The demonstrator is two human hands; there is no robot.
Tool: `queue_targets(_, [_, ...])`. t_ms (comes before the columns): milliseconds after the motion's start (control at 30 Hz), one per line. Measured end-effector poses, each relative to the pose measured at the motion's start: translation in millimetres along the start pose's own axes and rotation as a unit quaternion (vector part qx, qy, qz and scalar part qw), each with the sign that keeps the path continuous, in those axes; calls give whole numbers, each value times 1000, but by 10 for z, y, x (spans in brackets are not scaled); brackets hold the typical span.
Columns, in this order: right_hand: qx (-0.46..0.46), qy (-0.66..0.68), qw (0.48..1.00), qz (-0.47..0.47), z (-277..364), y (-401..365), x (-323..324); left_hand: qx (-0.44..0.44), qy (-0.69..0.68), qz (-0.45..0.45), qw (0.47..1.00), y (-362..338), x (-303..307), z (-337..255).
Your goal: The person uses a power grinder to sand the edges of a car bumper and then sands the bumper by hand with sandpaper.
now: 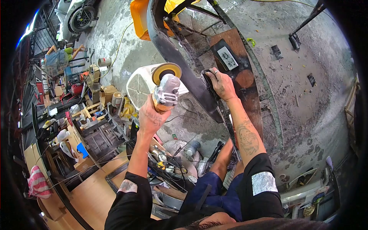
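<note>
My left hand [150, 117] is wrapped round the body of an angle grinder [167, 92]. Its yellow disc [157, 75] points away from me, just left of a long, curved dark grey panel [188, 74]. On the panel's right side, my right hand [223, 86] closes its fingers over a dark part at the edge. The panel leans across a dark metal frame [199, 32]. What lies under the right fingers is mostly hidden.
Beneath the grinder stands a white plastic stool [138, 84]. A brown board [249, 99] lies right of the panel. An orange plastic object [138, 19] is behind. Tools and cables clutter the left, with another person [57, 59] and a motorcycle [78, 19] farther off.
</note>
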State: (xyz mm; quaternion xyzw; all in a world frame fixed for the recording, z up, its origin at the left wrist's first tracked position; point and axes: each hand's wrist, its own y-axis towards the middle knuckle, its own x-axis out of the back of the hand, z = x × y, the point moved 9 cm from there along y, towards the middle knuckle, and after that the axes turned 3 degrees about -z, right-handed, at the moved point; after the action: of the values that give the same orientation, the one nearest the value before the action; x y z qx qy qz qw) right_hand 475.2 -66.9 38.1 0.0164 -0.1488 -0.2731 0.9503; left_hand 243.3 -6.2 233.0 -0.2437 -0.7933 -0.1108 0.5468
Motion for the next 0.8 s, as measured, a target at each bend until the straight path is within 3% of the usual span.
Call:
queue_targets(633, [13,-9,1000,-13,-3,-14,2,5,17,22,1000,25,-36,46])
queue_targets(800, [7,-14,1000,-13,-46,-11,-14,16,-17,-13,1000,-25,19,15])
